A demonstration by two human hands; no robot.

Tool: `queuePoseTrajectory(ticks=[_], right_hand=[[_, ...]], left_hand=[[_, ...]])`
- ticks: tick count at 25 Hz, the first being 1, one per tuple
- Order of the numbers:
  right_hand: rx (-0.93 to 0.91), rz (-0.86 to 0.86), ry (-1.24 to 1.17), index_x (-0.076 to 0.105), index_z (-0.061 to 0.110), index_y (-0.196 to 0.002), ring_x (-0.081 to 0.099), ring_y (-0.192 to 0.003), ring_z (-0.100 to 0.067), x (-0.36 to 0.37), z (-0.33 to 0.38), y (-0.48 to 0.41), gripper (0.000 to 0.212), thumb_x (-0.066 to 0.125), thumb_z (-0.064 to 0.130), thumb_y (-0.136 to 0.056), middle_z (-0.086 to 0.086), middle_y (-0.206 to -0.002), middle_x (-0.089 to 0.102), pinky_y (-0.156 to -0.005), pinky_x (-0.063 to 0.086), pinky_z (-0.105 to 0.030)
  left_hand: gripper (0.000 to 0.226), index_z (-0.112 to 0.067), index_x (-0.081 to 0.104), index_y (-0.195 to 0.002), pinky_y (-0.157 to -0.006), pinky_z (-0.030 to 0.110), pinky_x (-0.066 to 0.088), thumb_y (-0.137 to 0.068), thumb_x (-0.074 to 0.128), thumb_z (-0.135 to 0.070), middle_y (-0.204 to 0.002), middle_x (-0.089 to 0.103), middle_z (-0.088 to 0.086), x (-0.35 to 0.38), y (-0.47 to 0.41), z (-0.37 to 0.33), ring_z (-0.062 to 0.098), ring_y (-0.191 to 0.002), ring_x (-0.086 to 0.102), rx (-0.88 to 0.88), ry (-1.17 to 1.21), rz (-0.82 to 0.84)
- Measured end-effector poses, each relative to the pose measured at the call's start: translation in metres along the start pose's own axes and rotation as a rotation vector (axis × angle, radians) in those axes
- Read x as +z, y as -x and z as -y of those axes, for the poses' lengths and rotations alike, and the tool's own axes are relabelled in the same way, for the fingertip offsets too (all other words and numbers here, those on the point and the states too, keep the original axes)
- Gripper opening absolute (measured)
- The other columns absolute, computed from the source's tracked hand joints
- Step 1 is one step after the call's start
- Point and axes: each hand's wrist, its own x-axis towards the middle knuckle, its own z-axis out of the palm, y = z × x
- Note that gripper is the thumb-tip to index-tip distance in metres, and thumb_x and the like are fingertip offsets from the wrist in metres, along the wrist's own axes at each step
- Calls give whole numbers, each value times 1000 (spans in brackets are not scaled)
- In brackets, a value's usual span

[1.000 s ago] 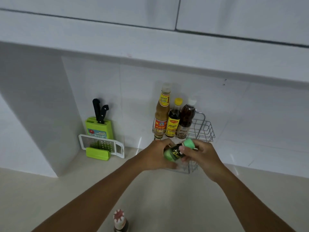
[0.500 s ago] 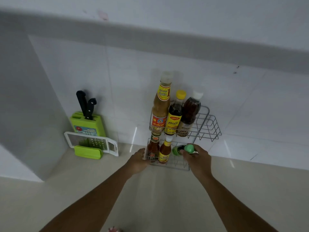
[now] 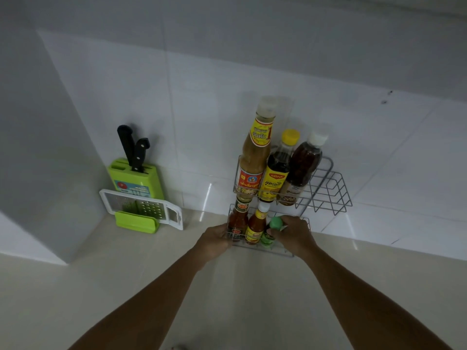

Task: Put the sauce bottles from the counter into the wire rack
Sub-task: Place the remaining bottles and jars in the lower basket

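A two-tier wire rack (image 3: 328, 188) stands against the tiled wall. Its upper tier holds three bottles: a tall tan sauce bottle (image 3: 255, 157), a dark bottle with a yellow cap (image 3: 278, 173) and a dark bottle with a white cap (image 3: 303, 165). In the lower tier stand a red sauce bottle (image 3: 237, 218), an orange sauce bottle (image 3: 256, 223) and a small green-capped bottle (image 3: 271, 231). My right hand (image 3: 294, 234) is closed around the green-capped bottle inside the lower tier. My left hand (image 3: 213, 242) rests on the rack's lower left front edge.
A green knife block (image 3: 137, 178) with two black-handled knives stands at the left against the wall, with a white grater (image 3: 141, 208) leaning in front of it. A white wall panel juts out at the left. A bottle cap (image 3: 178, 347) peeks in at the bottom edge.
My right hand has carried the green-capped bottle forward from in front of the rack into the lower tier and stood it upright. My left hand left the bottle and went to the rack's left edge.
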Motion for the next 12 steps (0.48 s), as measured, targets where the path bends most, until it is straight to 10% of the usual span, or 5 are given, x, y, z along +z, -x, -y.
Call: queuePoseTrajectory(ticks=[12], right_hand=[[109, -74, -161, 60, 9, -137, 54, -130, -28, -3, -5, 26, 66, 86, 16, -76, -12, -139, 61, -100, 44, -32]], left_hand=[[39, -14, 63, -124, -97, 35, 52, -89, 60, 1, -118, 70, 6, -24, 17, 20, 25, -113, 66, -75, 30, -5]])
